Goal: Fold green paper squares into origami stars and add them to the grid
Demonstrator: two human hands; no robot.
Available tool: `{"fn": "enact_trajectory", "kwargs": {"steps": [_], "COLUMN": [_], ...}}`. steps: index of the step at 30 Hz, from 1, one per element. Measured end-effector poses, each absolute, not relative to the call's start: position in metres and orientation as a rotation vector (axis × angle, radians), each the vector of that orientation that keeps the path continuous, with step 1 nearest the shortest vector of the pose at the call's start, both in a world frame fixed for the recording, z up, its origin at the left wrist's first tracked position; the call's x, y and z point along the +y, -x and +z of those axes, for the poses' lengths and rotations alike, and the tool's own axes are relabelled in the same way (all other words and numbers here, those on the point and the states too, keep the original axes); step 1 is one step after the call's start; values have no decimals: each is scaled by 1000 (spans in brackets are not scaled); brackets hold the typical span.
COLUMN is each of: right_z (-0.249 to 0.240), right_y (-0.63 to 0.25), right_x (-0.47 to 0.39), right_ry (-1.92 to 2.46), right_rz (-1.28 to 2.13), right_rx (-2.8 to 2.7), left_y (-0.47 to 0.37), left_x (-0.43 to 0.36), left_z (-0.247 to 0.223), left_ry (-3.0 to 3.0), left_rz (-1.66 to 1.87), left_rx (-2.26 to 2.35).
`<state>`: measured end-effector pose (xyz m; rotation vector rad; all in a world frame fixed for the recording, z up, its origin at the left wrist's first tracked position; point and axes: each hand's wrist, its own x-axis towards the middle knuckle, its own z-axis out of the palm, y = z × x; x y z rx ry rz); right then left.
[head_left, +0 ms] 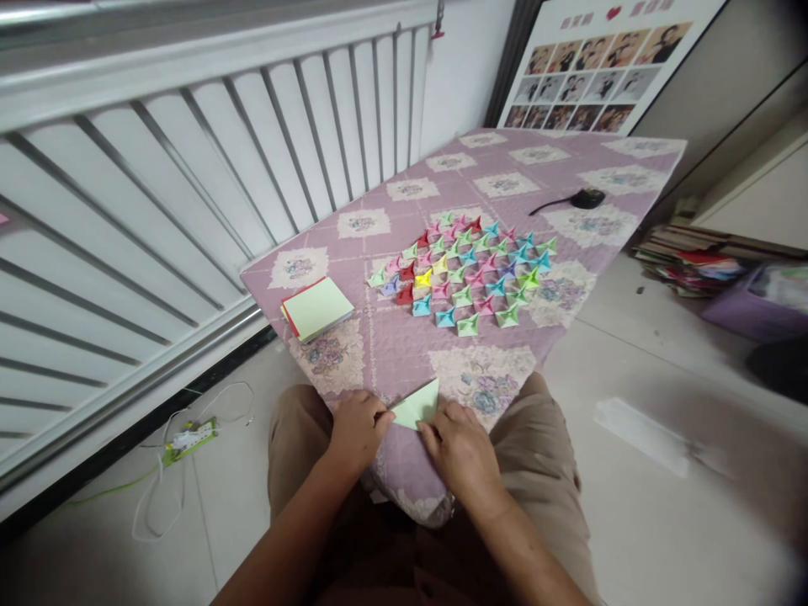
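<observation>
A pale green paper (417,406), folded to a triangle, lies at the near end of the table between both hands. My left hand (358,423) has its fingers closed, with thumb and forefinger pinching the paper's left corner. On the paper's right side rests my right hand (459,442), fingers bent together and the thumb on the lower edge. Farther back stand several rows of small folded paper pieces (463,296) in green, blue, pink, red and yellow. A stack of square paper (317,310), pale green on top, sits near the table's left edge.
The pointed table has a purple floral cloth (404,337). A black object with a cable (587,199) lies toward its far right. A white radiator (208,168) borders the left. On the floor are a power strip (189,442) with cables and, right, a purple bin (751,303).
</observation>
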<state>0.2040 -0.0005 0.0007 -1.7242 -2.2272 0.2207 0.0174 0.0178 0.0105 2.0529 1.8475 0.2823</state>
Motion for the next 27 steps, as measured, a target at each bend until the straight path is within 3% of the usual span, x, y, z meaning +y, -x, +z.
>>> {"fn": "enact_trajectory", "kwargs": {"steps": [27], "right_z": [11], "right_y": [-196], "right_x": [10], "right_ry": [1942], "right_rz": [284], "right_rx": [-2290], "left_y": [-18], "left_x": [35], "left_z": [23], "left_ry": [-2142], "left_rz": [-97], "left_rx": [1834]}}
